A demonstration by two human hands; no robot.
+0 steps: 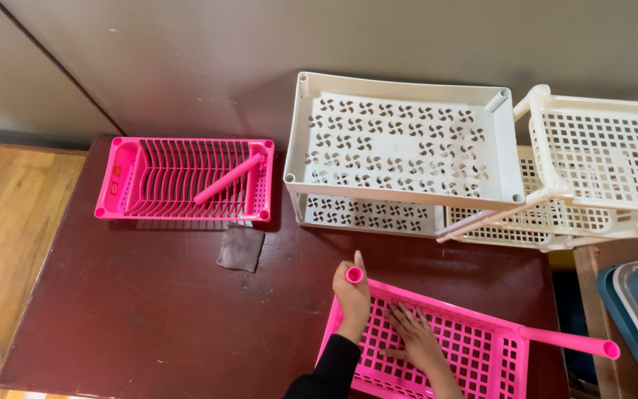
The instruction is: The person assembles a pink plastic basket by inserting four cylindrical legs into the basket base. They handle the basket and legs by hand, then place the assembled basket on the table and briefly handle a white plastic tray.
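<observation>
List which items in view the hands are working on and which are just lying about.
In hand:
- pink tube, gripped by left hand
- pink lattice tray, under right hand
- second pink tube at the tray's corner

Lying about:
- pink dish rack
- white shelf unit
- white basket rack
- dark cloth

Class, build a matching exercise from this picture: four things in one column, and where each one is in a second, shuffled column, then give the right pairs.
Things:
1. loose pink tube
2. grey cloth
3. left hand
4. right hand

Places:
A. flat on the mesh of the near pink tray
B. lying slantwise inside the pink dish rack
C. wrapped round an upright pink tube at the near pink tray's corner
D. on the dark table just in front of the pink dish rack

Pairs: 1-B, 2-D, 3-C, 4-A
</observation>
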